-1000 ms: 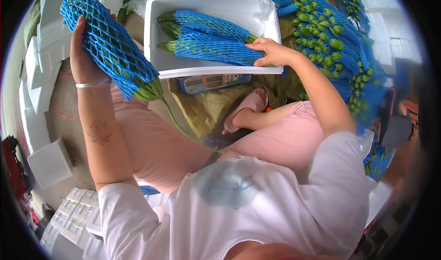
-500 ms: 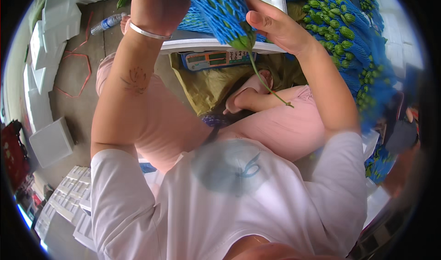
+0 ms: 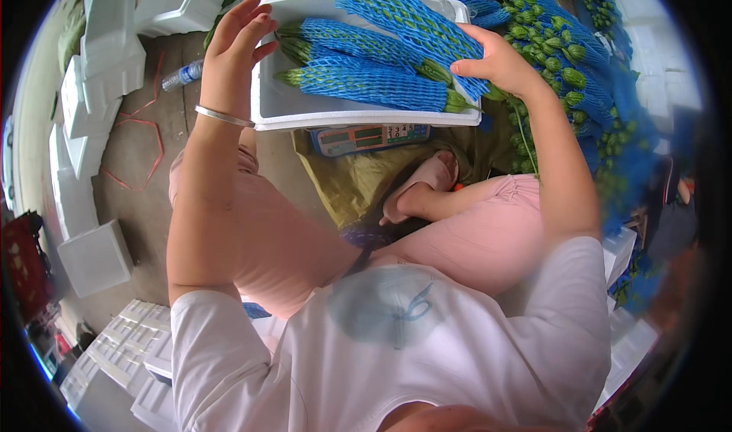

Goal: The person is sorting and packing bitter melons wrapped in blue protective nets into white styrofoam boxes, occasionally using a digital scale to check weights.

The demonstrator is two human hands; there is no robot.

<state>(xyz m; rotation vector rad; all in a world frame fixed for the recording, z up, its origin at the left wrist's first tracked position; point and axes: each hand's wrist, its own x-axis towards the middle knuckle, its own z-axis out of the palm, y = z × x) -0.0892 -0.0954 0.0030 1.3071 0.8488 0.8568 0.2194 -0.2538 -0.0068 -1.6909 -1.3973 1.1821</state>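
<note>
A white foam box (image 3: 358,118) stands in front of me, holding several bitter gourds (image 3: 374,87) in blue foam net sleeves, laid roughly lengthwise from left to right. On top, tilted down to the right, is another sleeved bitter gourd (image 3: 408,22). My right hand (image 3: 503,62) grips that gourd's right end, thumb on the near side and most fingers hidden behind it. A thin green stem (image 3: 527,136) hangs below this hand. By the box's left wall, my left hand (image 3: 236,43) is raised with its fingers apart and nothing in them.
Below the box, a blue digital scale (image 3: 371,137) rests by a yellow-brown sack (image 3: 332,176). More netted gourds (image 3: 564,51) are heaped at the right. White foam boxes (image 3: 99,66) and a plastic bottle (image 3: 183,75) are at the left. Foam lids or trays (image 3: 126,333) lie lower left.
The sleeved gourd has gone from close in front of me onto the others in the box. My left hand has come away from it to the left, while my right hand keeps hold.
</note>
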